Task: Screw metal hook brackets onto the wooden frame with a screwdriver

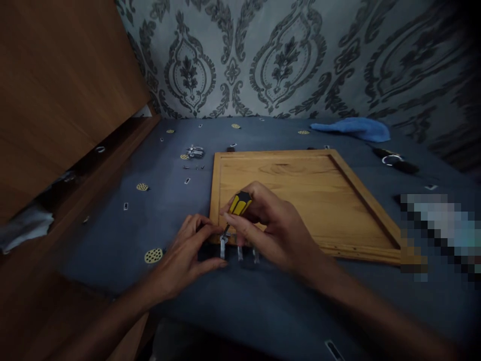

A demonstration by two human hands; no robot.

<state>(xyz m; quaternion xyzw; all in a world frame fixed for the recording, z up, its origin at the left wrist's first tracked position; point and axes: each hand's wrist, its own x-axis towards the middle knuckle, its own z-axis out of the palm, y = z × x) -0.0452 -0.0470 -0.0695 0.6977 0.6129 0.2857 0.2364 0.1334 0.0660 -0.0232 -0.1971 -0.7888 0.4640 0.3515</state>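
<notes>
A wooden cabinet door (289, 188) with a raised frame lies flat on the blue patterned cloth. My right hand (272, 228) is closed round a yellow and black screwdriver (239, 203); its shaft points down at a metal cabinet hinge (223, 245) on the door's near left corner. The fingers and thumb of my left hand (190, 250) bracket that same hinge and steady it at the edge. Two more metal pieces (240, 253) stick out from the near edge beside it, partly behind my right hand.
Loose metal hinges (195, 151) lie left of the door, with small screws (193, 167) nearby. A blue cloth (351, 129) and a dark tool (396, 161) are at the back right. A blurred-out object (443, 225) lies at right. A wooden cabinet (63, 90) stands left.
</notes>
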